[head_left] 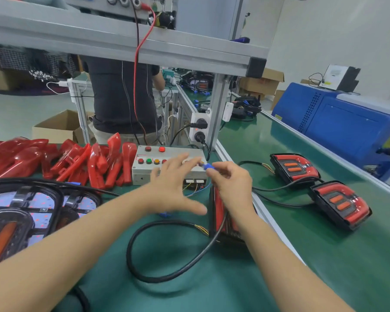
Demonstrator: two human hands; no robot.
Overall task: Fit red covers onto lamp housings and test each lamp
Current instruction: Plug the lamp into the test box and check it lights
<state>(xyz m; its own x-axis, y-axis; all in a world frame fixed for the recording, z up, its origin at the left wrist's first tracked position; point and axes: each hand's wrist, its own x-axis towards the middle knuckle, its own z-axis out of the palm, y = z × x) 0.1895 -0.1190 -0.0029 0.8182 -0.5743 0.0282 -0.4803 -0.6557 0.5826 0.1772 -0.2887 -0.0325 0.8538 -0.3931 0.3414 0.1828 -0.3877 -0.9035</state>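
At centre frame the right hand (pixel 231 183) pinches a small blue plug (pixel 208 167) between thumb and fingertips, the plug's tip pointing left and up toward the right end of the test box (pixel 167 164). The left hand (pixel 173 185) is spread flat, fingers straight, holding nothing, hovering just over the box's front edge; motion blur hides whether it touches. The plug lies just beside the box, so the right hand is the nearer one for plugging in, judging by the task. Under the right wrist a covered lamp (pixel 221 212) stands on edge on the bench (pixel 313 255), its long axis running from the box toward the bottom of the frame, its black cable (pixel 167 275) looping lower left. Two finished lamps (pixel 318 188) lie flat at right. Loose red covers (pixel 77 161) pile up at left, with open housings (pixel 25 212) at lower left.
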